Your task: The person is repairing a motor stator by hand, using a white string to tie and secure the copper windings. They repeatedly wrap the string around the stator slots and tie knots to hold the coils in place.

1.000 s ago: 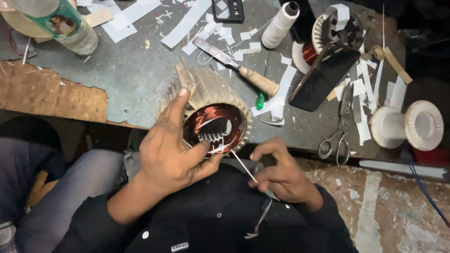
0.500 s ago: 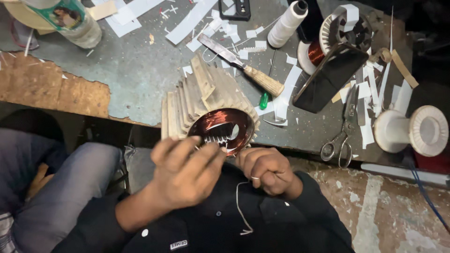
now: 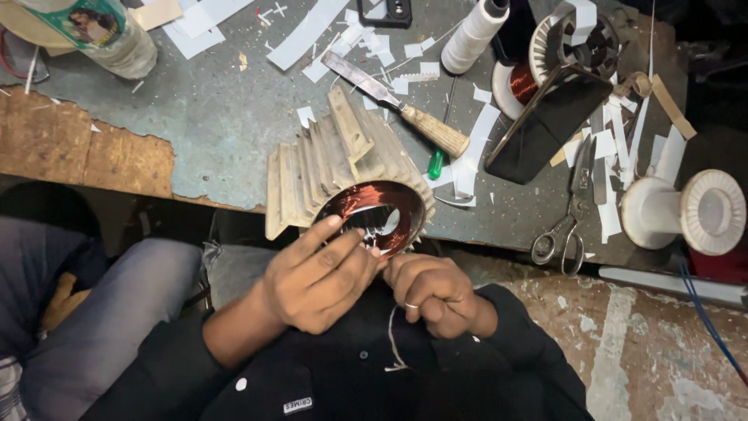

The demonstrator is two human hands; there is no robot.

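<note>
- Resting at the near edge of the grey workbench [image 3: 218,125], a finned motor stator [image 3: 343,168] lies on its side with its open end turned toward the person; copper windings [image 3: 366,204] ring the bore.
- Left hand [image 3: 319,277] sits just below the stator's open end, forefinger stretched up onto the copper rim, the other fingers curled loosely against the right hand.
- Right hand [image 3: 432,292] is just below the stator too, fingers pressed together into a fist, pinching a thin white string [image 3: 392,335] that hangs down over the black shirt.
- Beyond the stator, touching near its fins, lies a wooden-handled chisel [image 3: 405,105].
- Scissors [image 3: 565,214] lie well right of the stator, among white paper strips [image 3: 475,148].
- A white thread cone [image 3: 474,33] stands beyond the stator, past the chisel.
</note>
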